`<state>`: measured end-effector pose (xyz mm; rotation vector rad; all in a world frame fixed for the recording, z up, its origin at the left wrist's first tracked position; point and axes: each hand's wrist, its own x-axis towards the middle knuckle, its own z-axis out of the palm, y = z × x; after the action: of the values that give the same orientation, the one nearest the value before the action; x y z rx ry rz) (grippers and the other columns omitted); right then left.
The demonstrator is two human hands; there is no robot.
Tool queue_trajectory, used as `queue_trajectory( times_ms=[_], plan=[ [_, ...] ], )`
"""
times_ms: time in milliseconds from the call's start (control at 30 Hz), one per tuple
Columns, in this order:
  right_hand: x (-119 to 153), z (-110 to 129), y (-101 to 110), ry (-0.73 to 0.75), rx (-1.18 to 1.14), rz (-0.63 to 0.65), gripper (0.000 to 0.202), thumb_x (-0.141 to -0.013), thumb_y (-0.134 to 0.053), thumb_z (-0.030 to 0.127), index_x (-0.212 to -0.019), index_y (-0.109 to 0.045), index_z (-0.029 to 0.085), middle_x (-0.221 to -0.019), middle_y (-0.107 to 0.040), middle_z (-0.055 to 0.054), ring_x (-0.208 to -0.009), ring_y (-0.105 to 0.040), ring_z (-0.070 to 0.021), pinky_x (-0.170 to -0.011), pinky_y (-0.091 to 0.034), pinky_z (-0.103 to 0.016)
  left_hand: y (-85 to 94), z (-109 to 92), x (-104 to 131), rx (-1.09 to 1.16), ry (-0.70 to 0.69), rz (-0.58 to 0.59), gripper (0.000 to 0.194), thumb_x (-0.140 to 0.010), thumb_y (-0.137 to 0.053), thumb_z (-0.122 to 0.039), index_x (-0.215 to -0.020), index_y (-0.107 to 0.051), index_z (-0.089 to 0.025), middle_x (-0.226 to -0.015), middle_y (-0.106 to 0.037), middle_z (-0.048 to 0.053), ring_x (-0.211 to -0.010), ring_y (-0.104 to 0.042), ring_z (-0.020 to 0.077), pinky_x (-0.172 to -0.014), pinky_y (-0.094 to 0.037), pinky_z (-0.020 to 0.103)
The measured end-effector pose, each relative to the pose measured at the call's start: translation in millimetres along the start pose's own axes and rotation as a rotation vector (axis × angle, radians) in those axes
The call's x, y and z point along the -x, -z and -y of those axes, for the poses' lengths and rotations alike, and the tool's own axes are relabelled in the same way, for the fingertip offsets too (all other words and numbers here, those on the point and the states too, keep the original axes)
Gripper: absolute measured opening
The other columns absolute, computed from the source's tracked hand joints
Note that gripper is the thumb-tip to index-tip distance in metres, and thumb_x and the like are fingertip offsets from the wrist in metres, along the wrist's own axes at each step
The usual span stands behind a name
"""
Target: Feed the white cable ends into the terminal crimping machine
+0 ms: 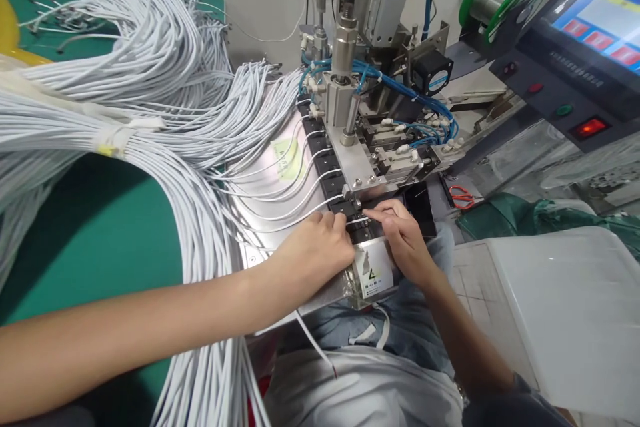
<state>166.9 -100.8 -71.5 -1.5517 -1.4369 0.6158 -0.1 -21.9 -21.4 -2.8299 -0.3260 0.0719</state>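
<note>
A white cable (pixel 357 220) lies across the front end of a black slotted rail (pixel 326 163) on the machine. My left hand (pixel 320 243) is closed at that end, its curled fingers on this cable beside the rail. From the other side my right hand (pixel 405 237) reaches in with its index finger stretched to the cable's tip. Its thumb stands apart from that fingertip, and the contact is too small to make out. Several more white cables sit in the rail's slots farther back, under the machine's metal head (pixel 350 160).
Large bundles of white cables (pixel 150 47) cover the green table (pixel 135 227). A spool of solder wire (pixel 493 0) and a control screen (pixel 600 20) are at the upper right. Red-handled scissors (pixel 461 197) lie behind my right hand, near a white stool (pixel 575 300).
</note>
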Motion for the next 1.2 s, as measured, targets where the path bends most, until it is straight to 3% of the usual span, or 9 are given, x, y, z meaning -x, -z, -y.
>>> queue_trajectory(
  times_ms=[167,267,367,533,667,800,933,1067,1200],
  plan=[
    [-1,-2,3,0.063,0.102,-0.017,0.034,-0.091,-0.040,0.032,-0.097,-0.071,0.021,-0.108,-0.054,-0.009,-0.097,-0.053,-0.0200,-0.088,-0.042,-0.036,6.8,0,2,0.033,0.034,0.029,0.011,-0.076,-0.054,-0.001,-0.074,-0.063,-0.008,-0.069,-0.056,0.009,-0.068,-0.057,0.0214,-0.054,-0.039,0.030],
    [12,7,3,0.100,0.140,-0.256,0.028,-0.089,-0.043,0.026,-0.094,-0.070,0.019,-0.103,-0.059,-0.010,-0.100,-0.054,-0.0220,-0.087,-0.043,-0.037,8.7,1,4,0.031,0.058,0.022,0.012,-0.076,-0.054,0.000,-0.076,-0.064,-0.008,-0.073,-0.057,0.010,-0.073,-0.056,0.0214,-0.057,-0.038,0.030],
    [40,26,-5,0.077,0.118,-0.429,0.024,-0.088,-0.043,0.020,-0.091,-0.067,0.019,-0.078,-0.062,-0.005,-0.074,-0.059,-0.0174,-0.068,-0.048,-0.030,7.1,6,4,-0.006,0.111,0.030,0.017,-0.077,-0.051,0.001,-0.085,-0.064,-0.006,-0.081,-0.059,0.011,-0.079,-0.056,0.0227,-0.060,-0.038,0.031],
    [86,58,-51,0.010,0.154,0.011,0.013,-0.074,-0.063,0.018,-0.087,-0.065,0.017,-0.071,-0.067,-0.002,-0.055,-0.057,-0.0125,-0.058,-0.046,-0.025,3.9,13,0,-0.034,0.214,0.023,0.021,-0.079,-0.045,0.000,-0.088,-0.062,-0.005,-0.081,-0.060,0.013,-0.080,-0.055,0.0233,-0.056,-0.036,0.029],
    [97,65,-71,-0.072,-0.013,0.249,0.010,-0.074,-0.059,0.011,-0.074,-0.064,0.019,-0.066,-0.064,0.001,-0.056,-0.056,-0.0092,-0.057,-0.044,-0.020,7.6,3,4,0.153,0.120,-0.128,0.012,-0.078,-0.048,-0.006,-0.074,-0.059,-0.011,-0.070,-0.058,0.006,-0.062,-0.054,0.0161,-0.045,-0.027,0.025],
    [80,64,-42,-0.105,-0.008,0.071,0.010,-0.073,-0.057,0.010,-0.072,-0.062,0.018,-0.062,-0.060,0.002,-0.054,-0.054,-0.0092,-0.054,-0.044,-0.020,11.5,-8,9,0.400,0.017,-0.358,0.025,-0.087,-0.043,-0.022,-0.066,-0.055,-0.015,-0.058,-0.052,0.000,-0.050,-0.048,0.0106,-0.042,-0.025,0.024],
    [48,61,-7,-0.125,-0.084,-0.191,0.012,-0.075,-0.060,0.016,-0.086,-0.061,0.019,-0.071,-0.063,0.001,-0.061,-0.058,-0.0114,-0.057,-0.048,-0.022,10.5,1,4,0.615,-0.070,-0.411,0.031,-0.092,-0.036,-0.026,-0.079,-0.061,-0.013,-0.065,-0.057,0.002,-0.060,-0.052,0.0114,-0.053,-0.039,0.023],
    [21,57,-2,-0.107,-0.282,-0.348,0.011,-0.073,-0.065,0.023,-0.081,-0.058,0.019,-0.070,-0.062,0.000,-0.060,-0.059,-0.0114,-0.053,-0.048,-0.022,6.5,15,-3,0.827,-0.139,-0.504,0.026,-0.093,-0.037,-0.021,-0.094,-0.061,-0.010,-0.074,-0.059,0.005,-0.068,-0.055,0.0116,-0.061,-0.044,0.022],
    [13,56,-8,-0.068,-0.429,-0.345,0.007,-0.076,-0.064,0.024,-0.078,-0.061,0.019,-0.072,-0.062,0.000,-0.057,-0.055,-0.0099,-0.051,-0.046,-0.022,4.9,20,-5,0.936,-0.122,-0.589,0.021,-0.091,-0.041,-0.017,-0.095,-0.061,-0.011,-0.077,-0.058,0.005,-0.069,-0.054,0.0097,-0.061,-0.044,0.019]
  ],
)
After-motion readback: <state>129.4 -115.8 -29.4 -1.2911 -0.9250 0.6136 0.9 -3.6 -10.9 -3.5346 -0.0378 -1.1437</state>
